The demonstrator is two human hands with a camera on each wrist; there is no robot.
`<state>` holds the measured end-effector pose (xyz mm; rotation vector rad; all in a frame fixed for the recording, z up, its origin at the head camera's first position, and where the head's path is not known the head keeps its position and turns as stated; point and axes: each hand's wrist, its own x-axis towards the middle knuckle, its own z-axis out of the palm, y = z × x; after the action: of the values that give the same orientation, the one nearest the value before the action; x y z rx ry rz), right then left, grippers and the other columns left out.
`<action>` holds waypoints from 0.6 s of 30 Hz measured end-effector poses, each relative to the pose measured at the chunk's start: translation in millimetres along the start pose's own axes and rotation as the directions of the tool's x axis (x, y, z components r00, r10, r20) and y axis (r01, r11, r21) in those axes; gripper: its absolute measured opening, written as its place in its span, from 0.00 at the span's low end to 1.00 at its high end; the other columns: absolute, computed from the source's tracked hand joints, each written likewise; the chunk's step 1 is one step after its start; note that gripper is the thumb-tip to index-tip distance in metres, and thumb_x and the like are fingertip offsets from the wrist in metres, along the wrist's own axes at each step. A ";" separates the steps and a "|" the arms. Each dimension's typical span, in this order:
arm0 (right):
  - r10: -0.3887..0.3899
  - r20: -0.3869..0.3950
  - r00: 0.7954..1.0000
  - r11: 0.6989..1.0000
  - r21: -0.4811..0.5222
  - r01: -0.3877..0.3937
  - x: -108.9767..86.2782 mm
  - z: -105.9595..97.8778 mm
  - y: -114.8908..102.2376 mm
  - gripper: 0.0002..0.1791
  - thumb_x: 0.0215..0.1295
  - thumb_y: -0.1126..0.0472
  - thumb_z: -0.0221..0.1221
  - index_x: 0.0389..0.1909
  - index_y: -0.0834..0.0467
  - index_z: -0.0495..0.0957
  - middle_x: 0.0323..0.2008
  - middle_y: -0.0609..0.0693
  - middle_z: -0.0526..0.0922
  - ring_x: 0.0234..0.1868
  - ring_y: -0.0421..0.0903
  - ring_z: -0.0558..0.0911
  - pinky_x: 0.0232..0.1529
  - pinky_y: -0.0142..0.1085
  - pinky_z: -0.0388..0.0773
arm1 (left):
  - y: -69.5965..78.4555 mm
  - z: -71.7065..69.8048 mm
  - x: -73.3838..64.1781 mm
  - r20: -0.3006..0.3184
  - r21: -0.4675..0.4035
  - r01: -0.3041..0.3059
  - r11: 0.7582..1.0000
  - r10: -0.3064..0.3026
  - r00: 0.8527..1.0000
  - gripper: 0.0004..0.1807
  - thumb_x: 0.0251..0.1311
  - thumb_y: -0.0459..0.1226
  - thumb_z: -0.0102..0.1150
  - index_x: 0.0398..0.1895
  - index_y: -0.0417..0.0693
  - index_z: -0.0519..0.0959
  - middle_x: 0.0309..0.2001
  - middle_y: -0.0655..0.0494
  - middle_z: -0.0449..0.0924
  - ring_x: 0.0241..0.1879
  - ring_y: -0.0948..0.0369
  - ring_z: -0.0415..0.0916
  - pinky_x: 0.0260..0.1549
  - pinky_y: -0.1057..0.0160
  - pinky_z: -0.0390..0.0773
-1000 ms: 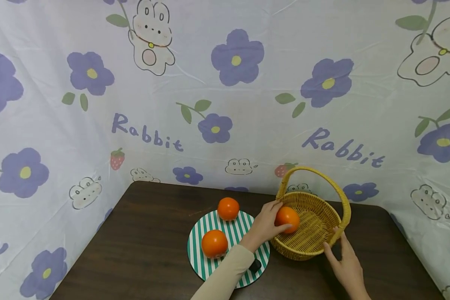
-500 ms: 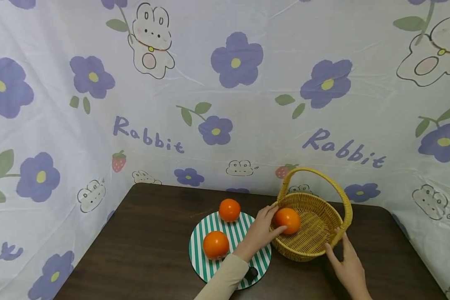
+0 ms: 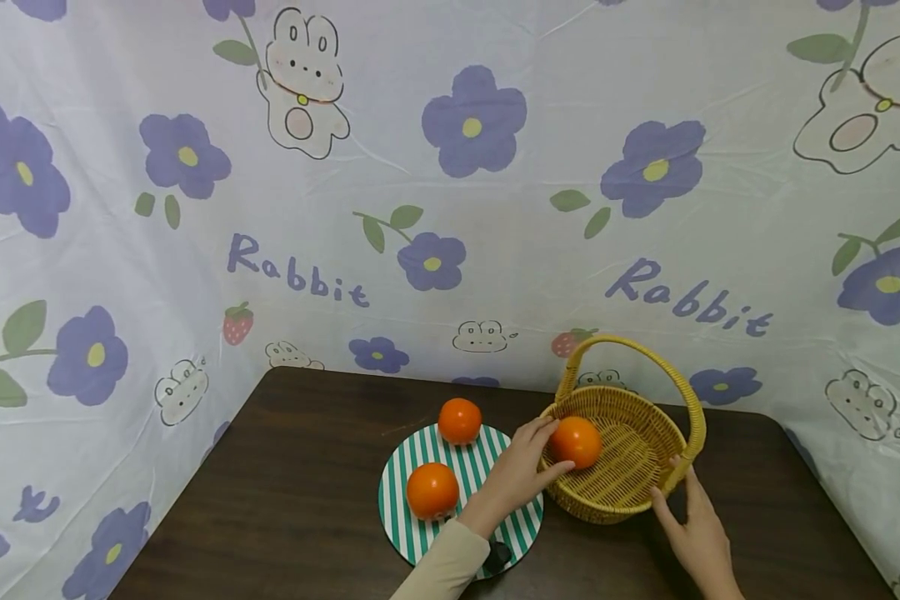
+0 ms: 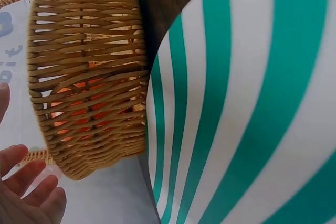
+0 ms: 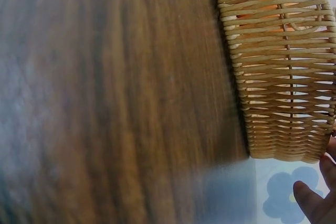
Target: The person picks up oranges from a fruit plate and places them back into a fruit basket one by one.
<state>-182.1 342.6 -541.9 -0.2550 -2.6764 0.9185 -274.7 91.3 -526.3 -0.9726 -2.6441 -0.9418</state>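
Observation:
In the head view my left hand is at the left rim of a yellow wicker basket, fingers loosely extended. A smooth, round orange fruit lies inside the basket, close to the fingertips. The left wrist view shows the left fingers spread and apart from the basket's woven side. My right hand holds the basket's right rim at the foot of the handle, fingers over the edge and thumb outside. Only part of that hand shows in the right wrist view.
Two more orange fruits, one nearer and one farther back, sit on a round green-and-white striped board left of the basket. All stand on a dark wooden table. A patterned cloth hangs behind.
My left hand has let go of the fruit in the basket and drawn back slightly to the left. The right hand stays at the basket's rim.

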 end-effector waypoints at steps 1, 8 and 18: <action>0.000 0.001 1.000 1.000 0.001 0.000 0.0 0.0 -0.1 0.39 0.68 0.44 0.48 0.73 0.56 0.44 0.67 0.65 0.57 0.62 0.69 0.60 0.49 0.66 0.62 | 0.5 -1.5 -1.2 0.001 0.008 -0.010 1.000 0.010 1.000 0.36 0.63 0.59 0.43 0.69 0.52 0.58 0.68 0.51 0.57 0.67 0.57 0.56 0.59 0.58 0.69; 0.017 0.023 1.000 1.000 0.004 -0.017 0.7 0.0 0.0 0.40 0.68 0.42 0.47 0.73 0.55 0.43 0.68 0.65 0.56 0.62 0.69 0.60 0.48 0.66 0.62 | 2.1 -9.1 -8.5 -0.003 0.043 -0.044 0.998 0.044 0.999 0.37 0.63 0.61 0.39 0.69 0.51 0.58 0.68 0.50 0.57 0.67 0.56 0.56 0.58 0.58 0.70; 0.034 0.031 0.999 0.999 0.000 -0.034 0.0 -0.1 0.7 0.39 0.68 0.42 0.46 0.73 0.55 0.45 0.68 0.67 0.53 0.62 0.71 0.60 0.48 0.68 0.61 | 5.7 -21.5 -21.8 0.027 0.047 -0.058 0.997 0.056 0.998 0.36 0.63 0.61 0.39 0.70 0.53 0.57 0.69 0.54 0.55 0.68 0.57 0.55 0.58 0.58 0.69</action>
<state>-182.0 343.1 -542.3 -0.2893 -2.7078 0.9413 -255.4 70.0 -514.4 -1.0500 -2.6319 -0.8559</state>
